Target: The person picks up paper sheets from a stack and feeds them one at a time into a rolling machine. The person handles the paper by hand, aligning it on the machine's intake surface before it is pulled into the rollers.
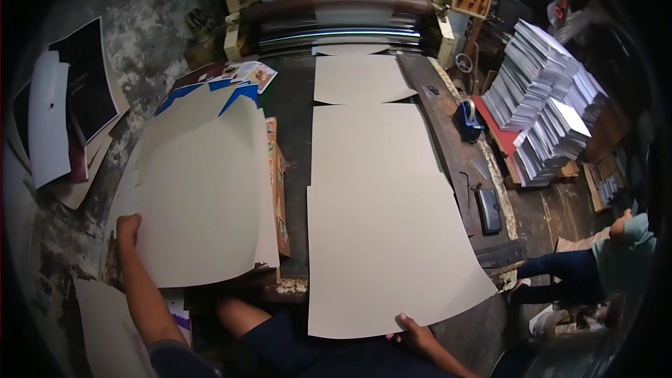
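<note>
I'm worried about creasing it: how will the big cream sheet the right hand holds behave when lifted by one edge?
The cream sheet is broad and thin, so it probably flops. Its near corner already overhangs the bench, where the right hand grips it. It looks light and may slide easily.

left hand (pixel 128 226) reaching forward, right hand (pixel 414 332) low, fingers curled

A pile of sheets (pixel 203 196) lies on the bench's (pixel 441 119) left side. Right of it, single sheets (pixel 381 238) run in a row from the near edge back to the roller machine (pixel 336 24). Stacked booklets (pixel 546 112) stand beyond the right edge.
</note>
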{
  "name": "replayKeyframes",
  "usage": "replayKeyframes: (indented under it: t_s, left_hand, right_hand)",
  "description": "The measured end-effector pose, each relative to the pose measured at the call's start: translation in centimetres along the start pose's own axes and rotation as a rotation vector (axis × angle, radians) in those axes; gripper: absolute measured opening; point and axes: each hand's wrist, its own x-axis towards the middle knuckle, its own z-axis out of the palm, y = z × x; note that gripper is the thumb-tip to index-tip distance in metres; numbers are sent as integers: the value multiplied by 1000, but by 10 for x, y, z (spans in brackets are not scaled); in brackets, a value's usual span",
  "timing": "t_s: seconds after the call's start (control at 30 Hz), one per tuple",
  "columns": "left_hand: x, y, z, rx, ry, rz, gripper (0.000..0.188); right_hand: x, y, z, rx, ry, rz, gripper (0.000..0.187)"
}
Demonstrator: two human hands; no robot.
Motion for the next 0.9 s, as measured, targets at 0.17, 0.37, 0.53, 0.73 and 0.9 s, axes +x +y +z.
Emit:
replayKeyframes:
  t_s: [0.17,0.37,0.53,0.73,0.9]
  left_hand:
    - [5,-2,-19,68,-157,-143,62]
    - [-11,-5,-33,130,-231,-296,64]
    - [-17,2,-40,187,-228,-288,58]
    - [-22,8,-30,231,-209,-263,43]
    - [20,-28,-44,452,-103,-121,58]
  right_hand:
    - [-11,4,0,-23,-31,8,47]
    - [-7,0,7,-7,-19,1,50]
    - [11,-24,20,134,-8,-32,47]
    - [53,-34,18,368,67,-3,41]
    - [82,-43,27,401,100,-62,40]
